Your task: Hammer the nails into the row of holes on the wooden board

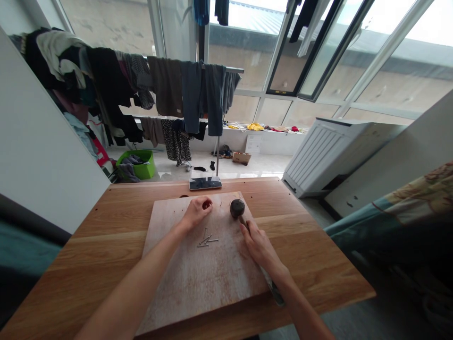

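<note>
A bright, glazed room spreads behind the work, its metal-framed windows (247, 56) looking onto a rough tan wall and a ribbed roof. Limp trousers (215, 97) and other soft garments drape over a drying rack, a spotted cloth (176, 144) among them, with a glossy green plastic tub (145, 167) of crumpled fabric below. To the right stand a white, vertically grooved panel (313, 151) and a patterned curtain (410, 208).

In front lies a smooth wooden table (307, 255) with warm, streaky grain. On it rests a flat, squarish board (198, 288), whitish and scuffed, with brownish wear showing through. A dark, flat-faced phone (205, 183) sits just beyond its far edge.

The right hand (260, 243) is wrapped firmly around the handle of a mallet (237, 208) — a blunt, rounded, blackish head held over the board's right side, the shaft running back under the palm to its butt near the table's front edge. The left hand (198, 211) is over the far part of the board, fingers curled in toward the thumb; I cannot tell whether they close on anything. Between the two arms, slim, straight, dull-grey metal nails (207, 241) lie in a loose, crisscrossed cluster near the middle of the board, apart from both hands
</note>
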Demonstrator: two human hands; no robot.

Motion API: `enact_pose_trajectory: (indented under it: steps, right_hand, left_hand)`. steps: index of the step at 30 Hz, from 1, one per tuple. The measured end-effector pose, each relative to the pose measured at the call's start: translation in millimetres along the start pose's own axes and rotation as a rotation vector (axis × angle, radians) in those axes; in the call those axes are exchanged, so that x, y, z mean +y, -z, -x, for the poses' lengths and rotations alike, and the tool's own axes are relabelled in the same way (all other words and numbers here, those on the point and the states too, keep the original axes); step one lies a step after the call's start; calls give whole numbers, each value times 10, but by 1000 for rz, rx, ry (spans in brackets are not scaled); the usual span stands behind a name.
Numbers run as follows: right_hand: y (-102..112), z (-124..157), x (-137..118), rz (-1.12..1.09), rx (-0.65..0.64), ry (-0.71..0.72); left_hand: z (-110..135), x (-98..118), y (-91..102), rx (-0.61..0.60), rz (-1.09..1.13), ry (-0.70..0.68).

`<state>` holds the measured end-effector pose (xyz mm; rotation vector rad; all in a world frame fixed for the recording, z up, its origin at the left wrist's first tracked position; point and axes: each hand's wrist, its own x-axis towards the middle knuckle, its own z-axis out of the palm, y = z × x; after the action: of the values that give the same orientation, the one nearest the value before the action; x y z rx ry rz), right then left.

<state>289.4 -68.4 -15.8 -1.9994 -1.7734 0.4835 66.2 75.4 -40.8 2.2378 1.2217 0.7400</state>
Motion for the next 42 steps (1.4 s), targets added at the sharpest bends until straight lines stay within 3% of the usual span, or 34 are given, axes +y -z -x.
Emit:
enact_pose_trajectory:
  steps: [13, 20, 26, 36, 42]
  right_hand:
    - [90, -142, -234, -423, -153, -129]
    - [79, -326, -500, -337, -171, -7]
    - [41, -372, -659, -321, -224, -24]
    - [-16, -315, -571, -354, -233, -28]
    - [-49, -80, -260, -336, -255, -83]
  left_hand:
    - [6, -21, -79, 71, 37, 20]
    - [5, -27, -92, 78, 35, 29]
    - [-2, -55, -103, 64, 26, 29]
    - [-7, 58, -48, 36, -48, 59]
    - [106, 265, 224, 37, -151, 86]
